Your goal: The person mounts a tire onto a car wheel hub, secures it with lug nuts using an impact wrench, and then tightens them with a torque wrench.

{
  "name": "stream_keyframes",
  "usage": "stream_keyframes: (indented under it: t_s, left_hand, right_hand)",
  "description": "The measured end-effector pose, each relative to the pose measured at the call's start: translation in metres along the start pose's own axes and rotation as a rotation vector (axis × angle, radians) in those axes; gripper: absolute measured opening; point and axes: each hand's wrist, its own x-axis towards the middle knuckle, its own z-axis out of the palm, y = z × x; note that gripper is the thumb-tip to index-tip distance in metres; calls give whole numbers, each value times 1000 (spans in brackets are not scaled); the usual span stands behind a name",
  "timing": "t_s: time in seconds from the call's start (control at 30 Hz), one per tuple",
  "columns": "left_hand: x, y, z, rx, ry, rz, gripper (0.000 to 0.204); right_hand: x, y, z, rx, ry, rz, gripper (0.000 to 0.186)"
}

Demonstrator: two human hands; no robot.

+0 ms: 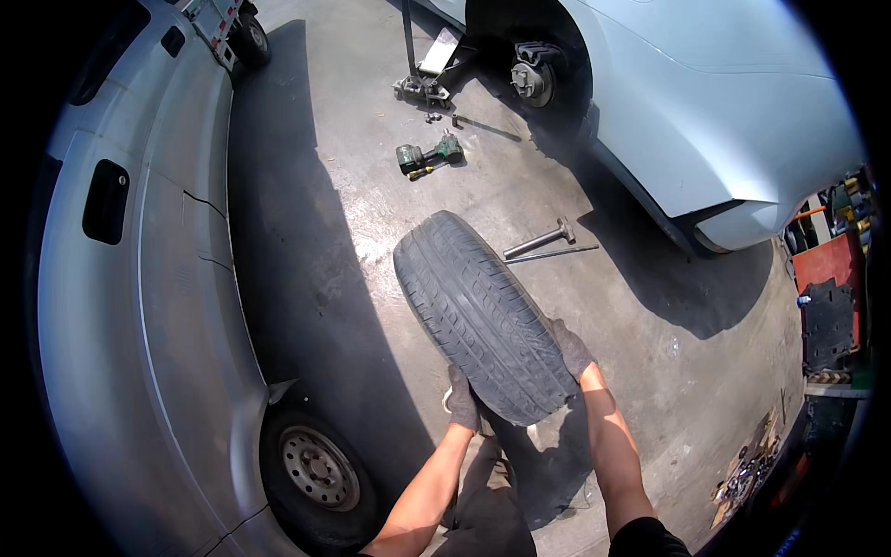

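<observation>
A black car tyre (pixel 478 311) stands upright on its tread on the concrete floor, leaning a little, tread facing me. My left hand (pixel 462 401), in a dark glove, grips its lower left edge. My right hand (pixel 571 350), also gloved, presses on its right sidewall. Both forearms come up from the lower edge.
A silver van (pixel 139 306) with a steel wheel (pixel 318 467) fills the left. A pale car (pixel 705 102) at top right is raised on a floor jack (pixel 429 70), its bare wheel hub (pixel 531 82) showing. A green power tool (pixel 427 155) and a hammer (pixel 543 239) lie on the floor. Red equipment (pixel 826 269) stands at the right.
</observation>
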Motion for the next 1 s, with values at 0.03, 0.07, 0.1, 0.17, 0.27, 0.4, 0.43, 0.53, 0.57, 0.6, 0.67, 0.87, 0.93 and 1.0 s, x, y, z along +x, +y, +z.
stream_keyframes:
  t_s: [0.03,0.07,0.1,0.17,0.27,0.4,0.43,0.53,0.57,0.6,0.67,0.87,0.93,1.0]
  left_hand:
    - [40,12,-27,253,170,285,93]
    - [66,44,12,378,206,320,91]
    - [96,99,49,519,260,363,90]
    - [161,198,27,719,428,301,89]
    - [199,270,100,987,428,186,87]
    - [272,346,57,838,134,38,87]
    - [287,358,46,718,65,-65,88]
    - [279,414,100,924,-76,-359,85]
    - [290,419,102,1017,-181,-475,88]
    - [273,432,121,1069,-132,-549,83]
    - [289,425,105,1243,-147,-565,77]
    - [356,332,39,1596,-806,-552,56]
    - [364,328,55,2016,-821,-643,40]
    - [351,313,69,2224,-829,-640,40]
  right_hand:
    - [35,2,15,-88,40,-81,70]
    - [59,4,-6,-197,140,-142,72]
    - [85,-14,-5,-276,188,-222,75]
    - [133,-95,56,-103,159,-77,77]
    - [138,-148,64,16,364,27,81]
    - [138,-163,175,716,500,183,78]
    - [141,-155,203,1048,417,134,71]
    - [181,-166,203,1352,525,499,72]
    - [206,-125,200,1432,135,171,65]
    - [202,-140,210,1307,203,329,57]
    - [195,-148,223,1262,254,368,57]
    - [173,-150,266,1376,374,382,57]
    - [178,-159,264,1432,403,369,57]
    - [188,-168,255,1483,435,348,57]
